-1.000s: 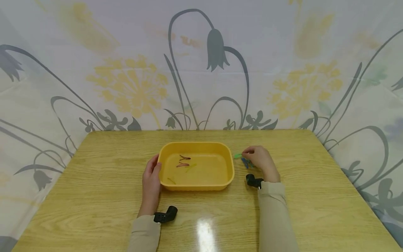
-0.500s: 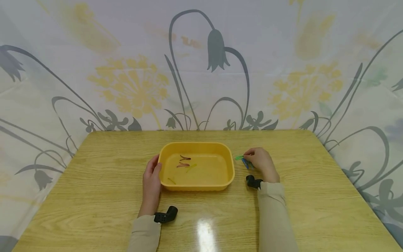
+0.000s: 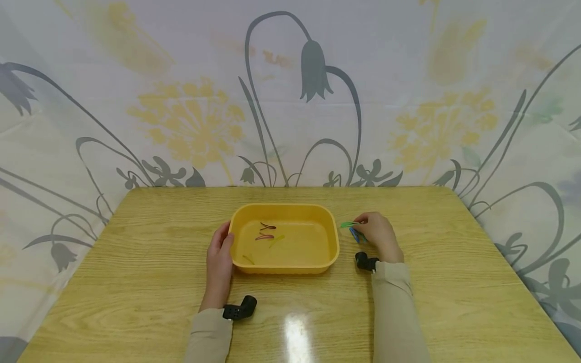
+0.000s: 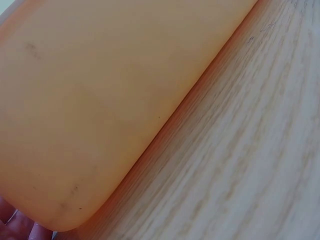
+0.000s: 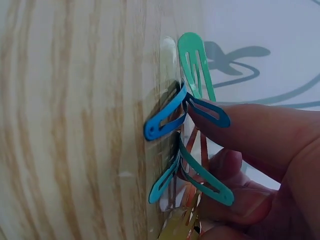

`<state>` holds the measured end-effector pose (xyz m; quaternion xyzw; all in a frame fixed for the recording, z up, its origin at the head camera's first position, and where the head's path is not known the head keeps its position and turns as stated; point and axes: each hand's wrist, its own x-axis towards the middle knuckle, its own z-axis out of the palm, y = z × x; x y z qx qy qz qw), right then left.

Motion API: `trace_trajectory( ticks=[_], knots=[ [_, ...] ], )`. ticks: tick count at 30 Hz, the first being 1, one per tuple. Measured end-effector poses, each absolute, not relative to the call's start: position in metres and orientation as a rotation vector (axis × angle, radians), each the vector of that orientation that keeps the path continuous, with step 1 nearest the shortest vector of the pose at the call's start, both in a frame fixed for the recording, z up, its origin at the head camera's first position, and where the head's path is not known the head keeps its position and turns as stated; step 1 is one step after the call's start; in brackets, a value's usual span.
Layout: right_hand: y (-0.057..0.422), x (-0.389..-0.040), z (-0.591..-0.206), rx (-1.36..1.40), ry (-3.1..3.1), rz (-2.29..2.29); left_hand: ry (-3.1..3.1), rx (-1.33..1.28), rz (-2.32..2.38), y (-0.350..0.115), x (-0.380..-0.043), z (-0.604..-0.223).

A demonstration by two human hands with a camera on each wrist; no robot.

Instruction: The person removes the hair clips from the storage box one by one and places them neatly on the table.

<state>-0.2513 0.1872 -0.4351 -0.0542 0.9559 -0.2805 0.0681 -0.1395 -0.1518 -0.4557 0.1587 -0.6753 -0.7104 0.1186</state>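
My left hand [image 3: 219, 259] grips the left wall of a yellow plastic tub [image 3: 286, 269], thumb at the rim. In the left wrist view its fingertips [image 4: 20, 226] show at the tub's lower corner. Inside the tub lie a dark red hair clip [image 3: 268, 227], a pink one [image 3: 265, 237] and two yellowish ones. To the tub's right, my right hand [image 3: 379, 233] pinches a green snap hair clip [image 5: 192, 62] by one end. Close to those fingers, a blue hair clip [image 5: 167, 112] and a teal one [image 5: 207, 182] stand bent open on the table.
An orange clip [image 5: 190, 197] and a gold one [image 5: 175, 227] show partly beyond the teal clip in the right wrist view. The wooden table [image 3: 150, 282] runs back to a flower-patterned cloth [image 3: 290, 111]. Each wrist wears a black camera [image 3: 240, 308].
The green clip has shifted slightly right in my right fingers and more of its length shows. My left hand and the tub have stayed in place.
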Motion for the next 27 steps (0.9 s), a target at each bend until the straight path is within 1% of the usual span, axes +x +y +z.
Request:
trace_trajectory(
  ticks=[16, 27],
  knots=[
    [0.1875, -0.2497, -0.4337, -0.177, 2.880, -0.867, -1.988, 0.486, -2.066, -0.1520, -0.1390, -0.4589],
    [0.1887, -0.2514, -0.4277, -0.168, 2.848, -0.819, -1.956, 0.455, -2.085, -0.1511, -0.1388, -0.4559]
  ],
)
